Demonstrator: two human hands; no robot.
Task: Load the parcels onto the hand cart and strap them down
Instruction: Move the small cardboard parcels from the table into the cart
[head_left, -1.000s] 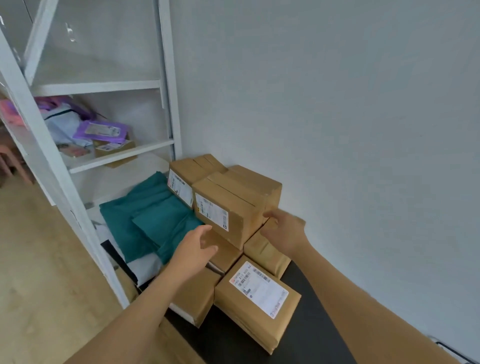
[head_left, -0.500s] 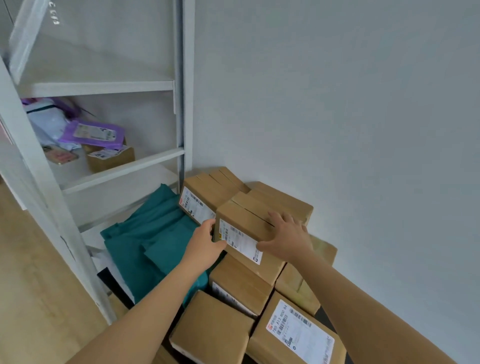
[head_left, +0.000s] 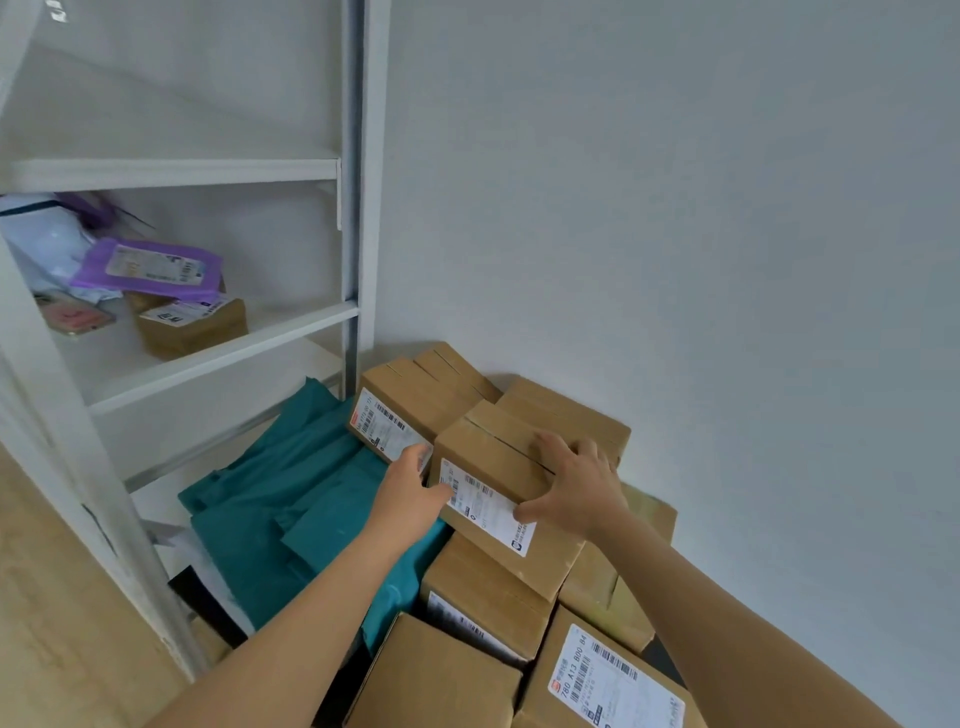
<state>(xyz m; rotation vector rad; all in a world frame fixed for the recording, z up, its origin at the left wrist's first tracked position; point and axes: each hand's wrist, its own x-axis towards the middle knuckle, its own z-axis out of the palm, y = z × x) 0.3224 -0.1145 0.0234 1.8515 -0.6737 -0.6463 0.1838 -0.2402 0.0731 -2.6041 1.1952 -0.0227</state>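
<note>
Both hands grip the brown cardboard box (head_left: 488, 441) with the white shipping label (head_left: 488, 506) on top of the pile. The left hand (head_left: 410, 493) wraps its 9 o'clock end, thumb on the labelled face. The right hand (head_left: 579, 491) spreads over the lid, thumb pinching the front at the label's 3 o'clock edge. A second ago the left hand hovered lower, short of the box, and the right hand sat at the far end; half a second ago the grip already looked as it does now. The box rests on other cartons, touching a second labelled brown carton (head_left: 415, 389) at its 10 o'clock and a plain brown carton (head_left: 566, 410) at 1 o'clock. At 6 o'clock lie a plain flat carton (head_left: 436, 680) and a large carton with a big printed label (head_left: 597, 680). A dark flat surface (head_left: 666, 662) shows beneath the pile at 5 o'clock; I cannot tell whether it is the hand cart. The white metal shelving rack (head_left: 358, 208) at 9 o'clock holds a purple plastic mailer (head_left: 150, 265) lying on a small labelled brown box (head_left: 202, 327), beside a white plastic bag (head_left: 47, 244). Teal plastic mailer bags (head_left: 291, 493) are heaped on its lowest level.
</note>
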